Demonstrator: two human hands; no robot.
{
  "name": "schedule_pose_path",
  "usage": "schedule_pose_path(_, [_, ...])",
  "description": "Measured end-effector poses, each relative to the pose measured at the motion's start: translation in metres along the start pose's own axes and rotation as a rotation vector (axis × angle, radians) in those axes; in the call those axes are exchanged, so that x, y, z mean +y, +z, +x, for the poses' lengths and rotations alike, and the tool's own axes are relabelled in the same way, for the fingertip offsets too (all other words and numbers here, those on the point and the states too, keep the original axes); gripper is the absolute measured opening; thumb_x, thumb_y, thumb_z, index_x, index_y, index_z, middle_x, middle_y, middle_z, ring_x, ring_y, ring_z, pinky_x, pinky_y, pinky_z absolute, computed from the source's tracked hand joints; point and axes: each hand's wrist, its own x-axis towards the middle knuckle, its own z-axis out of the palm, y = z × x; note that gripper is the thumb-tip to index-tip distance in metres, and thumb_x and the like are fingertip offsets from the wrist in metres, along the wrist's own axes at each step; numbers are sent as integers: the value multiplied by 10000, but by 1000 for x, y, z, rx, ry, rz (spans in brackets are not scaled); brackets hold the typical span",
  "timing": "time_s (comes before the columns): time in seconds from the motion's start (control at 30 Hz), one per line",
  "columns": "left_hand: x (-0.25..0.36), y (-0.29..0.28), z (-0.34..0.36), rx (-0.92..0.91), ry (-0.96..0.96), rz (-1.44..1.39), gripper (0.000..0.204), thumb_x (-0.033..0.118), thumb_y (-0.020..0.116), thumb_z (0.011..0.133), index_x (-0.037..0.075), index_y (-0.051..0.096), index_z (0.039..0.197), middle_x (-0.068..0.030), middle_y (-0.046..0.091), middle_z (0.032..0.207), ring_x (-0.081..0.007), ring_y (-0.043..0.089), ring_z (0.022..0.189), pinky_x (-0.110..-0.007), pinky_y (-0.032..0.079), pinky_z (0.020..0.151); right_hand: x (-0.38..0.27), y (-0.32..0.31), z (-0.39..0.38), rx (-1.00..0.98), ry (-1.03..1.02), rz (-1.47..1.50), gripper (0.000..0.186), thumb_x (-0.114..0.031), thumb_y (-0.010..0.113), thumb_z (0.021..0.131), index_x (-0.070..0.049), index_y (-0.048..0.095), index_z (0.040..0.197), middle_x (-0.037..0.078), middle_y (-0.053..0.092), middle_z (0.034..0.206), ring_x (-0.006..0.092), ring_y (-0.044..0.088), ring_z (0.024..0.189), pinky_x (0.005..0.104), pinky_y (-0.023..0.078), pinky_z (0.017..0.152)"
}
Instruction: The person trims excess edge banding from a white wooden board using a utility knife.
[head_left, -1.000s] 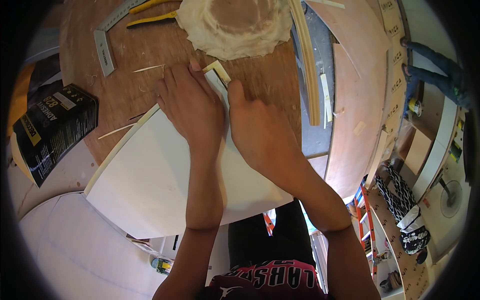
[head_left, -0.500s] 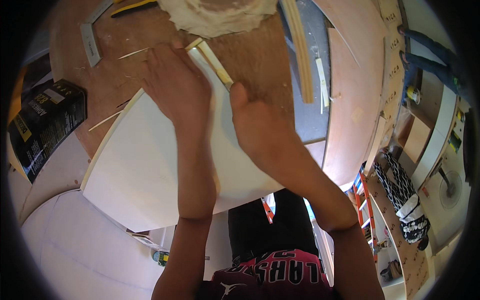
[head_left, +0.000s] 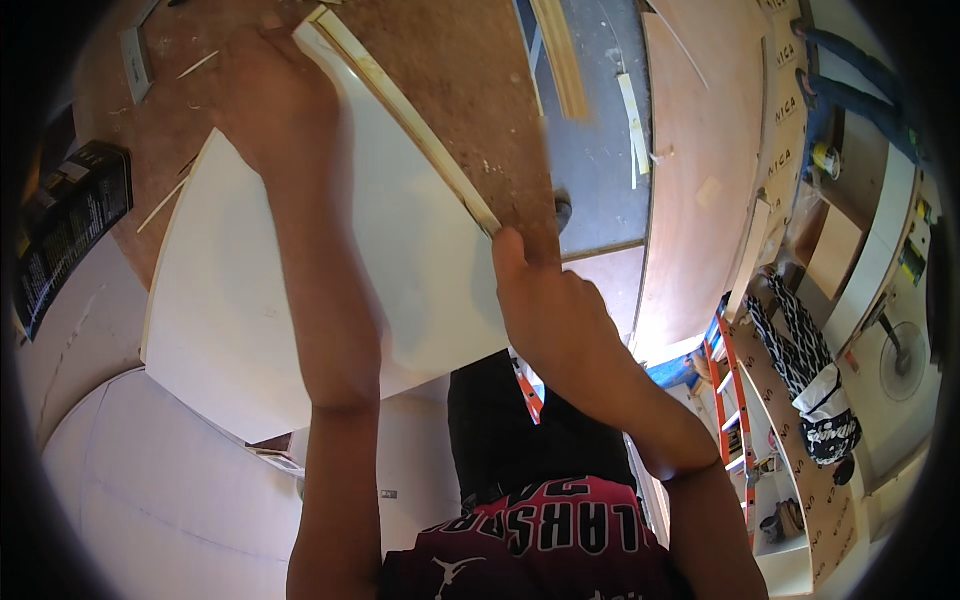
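Note:
A large white panel (head_left: 420,290) lies over the brown wooden worktop, its near part reaching toward my body. Along its right edge runs a narrow pale wood strip (head_left: 410,130). My left hand (head_left: 285,95) rests flat across the panel's far end, with its fingers reaching past the edge; they look dark and slightly blurred. At the near end of the visible strip, my right hand (head_left: 555,305) is closed with its thumb against the panel's edge. Whatever its curled fingers hold, if anything, is hidden.
A black printed can (head_left: 80,220) stands at the left. A metal bracket-like piece (head_left: 137,65) and thin wood slivers (head_left: 165,205) lie on the worktop (head_left: 480,90). Rightward are wood strips (head_left: 562,60), a large plywood sheet (head_left: 700,180), an orange ladder (head_left: 735,410) and another person (head_left: 820,410).
My right hand has slid along the panel's edge toward my body, leaving a longer stretch of the wood strip showing. The left hand stays at the far end while the view has shifted.

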Motion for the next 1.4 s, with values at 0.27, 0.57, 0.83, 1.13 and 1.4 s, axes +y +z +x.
schedule_pose_path(0.27, [-10,7,3,4,-15,33,412,314,470,1096,-8,680,946,-226,732,970,-451,680,974,-571,511,871,5,-2,-15,25,-30,2,204,-19,587,963,38,447,1100,241,712,712,419,761,681,478,628,573])
schedule_pose_path(0.57, [-20,14,6,0,-34,35,479,385,426,1100,-15,692,1094,-268,732,1122,-497,671,1081,-569,505,946,8,-2,-25,55,18,146,208,-15,515,968,19,400,1138,289,662,713,497,693,650,574,563,587])
schedule_pose_path(0.83, [-17,8,3,12,-19,0,488,384,422,1095,-19,693,1134,-291,723,1145,-509,659,1120,-565,503,981,9,16,-6,161,-67,102,181,-29,582,965,18,458,1089,224,696,668,426,750,659,475,621,561])
schedule_pose_path(1.13, [-22,-1,2,-51,-11,90,509,372,412,1083,-39,683,1209,-321,709,1197,-524,647,1169,-560,495,1036,31,52,-60,-21,59,-26,215,-75,578,994,14,467,1155,171,708,700,329,759,617,420,613,516])
schedule_pose_path(1.4, [-46,17,14,19,113,139,378,283,508,1024,-26,721,1070,-287,735,1113,-510,684,1081,-581,535,974,43,71,-77,-5,70,-61,260,-91,572,1004,31,468,1208,154,697,705,325,744,588,411,596,495])
